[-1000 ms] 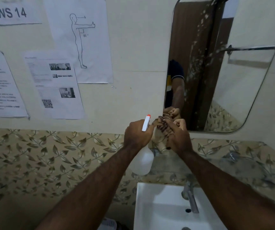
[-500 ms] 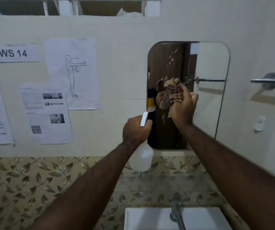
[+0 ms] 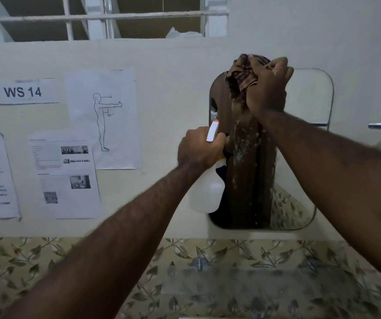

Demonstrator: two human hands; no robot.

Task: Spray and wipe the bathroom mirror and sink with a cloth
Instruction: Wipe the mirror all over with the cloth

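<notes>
Head view: mirror (image 3: pixel 309 107) on cream wall (image 3: pixel 161 58), seemingly spray-flecked.

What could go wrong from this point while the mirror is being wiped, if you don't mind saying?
1. The right hand holds the bunched cloth at the mirror's top edge, so strokes may run onto the wall and miss the white spray droplets lower on the glass.
2. The left hand holds the spray bottle close to the mirror's left edge; it could knock the glass.
</notes>
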